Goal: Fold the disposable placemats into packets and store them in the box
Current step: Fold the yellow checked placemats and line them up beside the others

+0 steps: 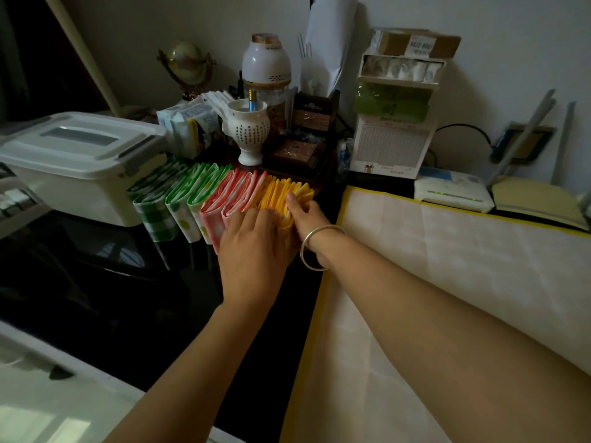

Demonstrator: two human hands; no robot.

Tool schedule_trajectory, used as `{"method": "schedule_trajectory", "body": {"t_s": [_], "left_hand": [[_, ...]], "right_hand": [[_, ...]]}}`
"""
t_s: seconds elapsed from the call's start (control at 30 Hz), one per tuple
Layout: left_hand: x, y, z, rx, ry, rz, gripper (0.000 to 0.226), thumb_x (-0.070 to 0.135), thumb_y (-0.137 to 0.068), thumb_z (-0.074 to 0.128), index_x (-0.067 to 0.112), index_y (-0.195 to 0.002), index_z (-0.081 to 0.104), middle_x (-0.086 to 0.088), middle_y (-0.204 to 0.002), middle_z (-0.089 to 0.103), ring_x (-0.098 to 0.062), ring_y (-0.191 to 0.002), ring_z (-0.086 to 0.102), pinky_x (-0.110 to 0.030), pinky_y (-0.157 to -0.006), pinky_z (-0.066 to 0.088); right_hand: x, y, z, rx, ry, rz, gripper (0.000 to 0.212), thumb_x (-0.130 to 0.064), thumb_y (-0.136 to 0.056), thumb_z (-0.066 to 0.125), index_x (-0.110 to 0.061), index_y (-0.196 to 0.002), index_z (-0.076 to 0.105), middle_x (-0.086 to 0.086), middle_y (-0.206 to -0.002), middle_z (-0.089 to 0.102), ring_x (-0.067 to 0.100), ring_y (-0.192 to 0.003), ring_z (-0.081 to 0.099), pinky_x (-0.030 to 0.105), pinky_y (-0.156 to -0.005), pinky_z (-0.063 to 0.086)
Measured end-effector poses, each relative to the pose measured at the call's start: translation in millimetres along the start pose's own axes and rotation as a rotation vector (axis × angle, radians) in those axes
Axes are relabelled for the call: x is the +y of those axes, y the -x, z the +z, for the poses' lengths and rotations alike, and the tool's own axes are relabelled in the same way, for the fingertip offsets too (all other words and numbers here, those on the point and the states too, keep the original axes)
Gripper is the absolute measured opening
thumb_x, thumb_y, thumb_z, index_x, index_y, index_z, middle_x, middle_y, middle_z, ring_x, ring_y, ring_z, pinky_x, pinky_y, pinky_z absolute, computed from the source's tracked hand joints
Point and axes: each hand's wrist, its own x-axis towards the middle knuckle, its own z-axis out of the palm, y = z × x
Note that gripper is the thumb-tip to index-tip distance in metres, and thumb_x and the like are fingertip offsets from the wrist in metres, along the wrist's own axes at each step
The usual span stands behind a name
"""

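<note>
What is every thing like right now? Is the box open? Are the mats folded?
Box, lid on and shut.
Green packets, folded, standing in the row.
Pink packets, folded, standing in the row.
Yellow packets, folded, at the row's end.
Large placemat, unfolded, lying flat.
Left hand, pressing the packets.
Right hand, gripping the yellow packets.

Left hand (252, 251) and right hand (307, 219) hide the near ends of the yellow packets (281, 190).

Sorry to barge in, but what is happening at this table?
A person is lining up folded placemat packets on the dark table. The left hand rests on the pink ones; the right hand pinches the yellow packets at the row's end. The white box has its lid on, and one placemat lies unfolded.
</note>
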Motion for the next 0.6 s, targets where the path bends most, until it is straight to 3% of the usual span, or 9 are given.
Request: {"method": "schedule_trajectory", "body": {"t_s": [0.17, 0.3, 0.4, 0.47, 0.53, 0.6], "left_hand": [[-2, 0, 0, -0.011, -0.031, -0.001, 0.039, 0.041, -0.09, 0.041, 0.012, -0.1, 0.065, -0.003, -0.099, 0.067, -0.023, -0.091, 0.055, -0.034, -0.071, 0.043], [-5, -1, -3, -0.042, -0.012, -0.019, 0.026, 0.033, -0.089, 0.055, 0.014, -0.105, 0.065, -0.001, -0.105, 0.067, -0.022, -0.097, 0.056, -0.031, -0.074, 0.04], [-7, 9, -11, -0.102, 0.032, -0.012, 0.039, 0.042, -0.091, 0.048, 0.019, -0.119, 0.061, 0.001, -0.127, 0.062, -0.02, -0.121, 0.051, -0.033, -0.094, 0.041], [-1, 24, -19, -0.117, 0.017, 0.057, 0.039, 0.029, -0.092, 0.056, 0.018, -0.129, 0.055, -0.002, -0.144, 0.05, -0.021, -0.138, 0.04, -0.036, -0.111, 0.031], [10, 43, -25, -0.161, 0.028, 0.119, 0.046, 0.013, -0.086, 0.062, 0.02, -0.131, 0.053, -0.001, -0.149, 0.043, -0.021, -0.142, 0.034, -0.038, -0.115, 0.028], [21, 60, -28, -0.197, 0.074, 0.162, 0.045, 0.009, -0.083, 0.064, 0.021, -0.126, 0.056, 0.001, -0.145, 0.047, -0.019, -0.137, 0.038, -0.036, -0.113, 0.031]], "right_hand": [[6, -8, 0, 0.008, -0.053, -0.018, 0.062, -0.063, -0.088, 0.048, -0.017, -0.129, 0.048, 0.007, -0.124, 0.059, 0.026, -0.112, 0.057, 0.046, -0.102, 0.044], [5, -12, -2, 0.02, -0.11, 0.013, 0.053, -0.065, -0.08, 0.059, -0.017, -0.105, 0.059, 0.007, -0.111, 0.066, 0.027, -0.103, 0.062, 0.046, -0.096, 0.049], [7, -13, -9, 0.009, -0.175, 0.092, 0.067, -0.069, -0.069, 0.065, -0.015, -0.111, 0.063, 0.008, -0.11, 0.067, 0.03, -0.101, 0.064, 0.049, -0.092, 0.051], [8, -12, -15, 0.013, -0.198, 0.111, 0.074, -0.07, -0.064, 0.066, -0.014, -0.113, 0.063, 0.009, -0.112, 0.067, 0.032, -0.102, 0.064, 0.05, -0.09, 0.052], [9, -8, -23, 0.026, -0.237, 0.138, 0.076, -0.07, -0.063, 0.065, -0.013, -0.113, 0.064, 0.011, -0.114, 0.067, 0.033, -0.101, 0.064, 0.051, -0.086, 0.054], [12, -2, -31, 0.034, -0.301, 0.176, 0.065, -0.063, -0.077, 0.063, -0.011, -0.117, 0.061, 0.011, -0.115, 0.065, 0.032, -0.099, 0.064, 0.047, -0.076, 0.058]]}}
